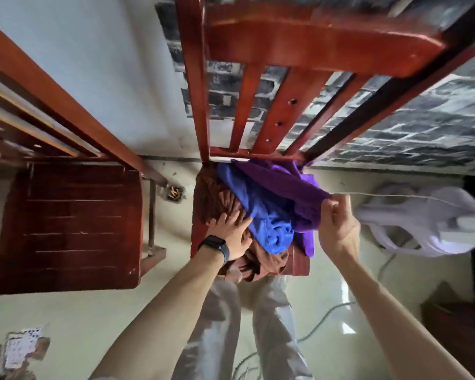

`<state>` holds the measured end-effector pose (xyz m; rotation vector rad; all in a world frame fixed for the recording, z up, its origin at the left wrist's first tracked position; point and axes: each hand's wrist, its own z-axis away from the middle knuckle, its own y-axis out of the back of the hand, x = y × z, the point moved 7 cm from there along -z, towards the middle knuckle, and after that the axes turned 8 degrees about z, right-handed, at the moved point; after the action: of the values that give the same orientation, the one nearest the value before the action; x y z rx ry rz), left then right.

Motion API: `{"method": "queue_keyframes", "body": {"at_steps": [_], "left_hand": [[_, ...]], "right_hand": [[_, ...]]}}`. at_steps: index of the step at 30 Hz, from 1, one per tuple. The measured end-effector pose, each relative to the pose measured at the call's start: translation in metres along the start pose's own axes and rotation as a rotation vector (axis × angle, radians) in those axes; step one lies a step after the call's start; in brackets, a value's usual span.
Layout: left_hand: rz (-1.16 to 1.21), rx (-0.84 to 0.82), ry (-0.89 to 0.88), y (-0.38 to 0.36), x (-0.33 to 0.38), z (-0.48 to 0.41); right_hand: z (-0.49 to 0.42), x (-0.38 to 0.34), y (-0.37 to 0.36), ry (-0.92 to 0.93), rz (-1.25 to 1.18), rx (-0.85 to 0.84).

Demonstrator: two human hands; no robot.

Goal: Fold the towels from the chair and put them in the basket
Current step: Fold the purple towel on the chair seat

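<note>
On the seat of the wooden chair (258,45) lay a heap: purple towel (280,185) over blue towel (261,215) over brown towel (211,196). The left hand (233,231), fingers spread straight, pressed the brown towel; the right hand (337,223) pinched the purple towel's right corner.

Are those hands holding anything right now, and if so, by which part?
The right hand pinches the purple cloth towel by its outer edge. The left hand grips nothing; its spread fingers rest on the brown cloth towel.
</note>
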<state>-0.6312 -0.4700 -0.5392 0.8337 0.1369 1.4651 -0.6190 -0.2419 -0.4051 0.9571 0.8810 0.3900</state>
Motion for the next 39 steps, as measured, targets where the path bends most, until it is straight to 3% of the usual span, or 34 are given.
{"method": "queue_keyframes", "body": {"at_steps": [6, 12, 16, 19, 24, 26, 28, 30, 33, 36, 39], "left_hand": [[0.139, 0.203, -0.116, 0.116, 0.057, 0.078], [0.407, 0.386, -0.538, 0.228, 0.175, 0.216], [0.373, 0.524, -0.744, 0.270, 0.226, 0.301], [0.381, 0.608, -0.699, 0.290, 0.223, 0.342], [0.205, 0.829, -0.706, 0.328, 0.218, 0.423], [0.187, 0.927, -0.639, 0.340, 0.207, 0.442], [0.143, 1.025, -0.429, 0.341, 0.180, 0.444], [0.182, 0.978, -0.108, 0.310, 0.129, 0.427], [0.662, 0.637, 0.206, 0.198, 0.024, 0.373], [0.987, 0.357, 0.232, 0.099, -0.021, 0.360], [1.269, 0.157, 0.217, 0.061, -0.018, 0.401]], "right_hand": [[0.046, -0.087, 0.155, 0.186, -0.090, 0.149], [0.109, -0.155, 0.250, 0.349, -0.123, 0.070], [0.159, -0.185, 0.301, 0.479, -0.166, 0.123], [0.195, -0.181, 0.323, 0.487, -0.187, 0.163], [0.240, -0.143, 0.272, 0.360, 0.072, -0.075], [0.260, -0.144, 0.254, 0.378, -0.141, -0.113], [0.280, -0.161, 0.250, 0.375, -0.503, -0.165], [0.294, -0.184, 0.246, 0.325, -0.723, -0.253], [0.308, -0.222, 0.227, 0.218, -0.880, -0.466], [0.317, -0.246, 0.203, 0.164, -0.869, -0.540], [0.338, -0.255, 0.177, 0.088, -0.923, -0.617]]}}
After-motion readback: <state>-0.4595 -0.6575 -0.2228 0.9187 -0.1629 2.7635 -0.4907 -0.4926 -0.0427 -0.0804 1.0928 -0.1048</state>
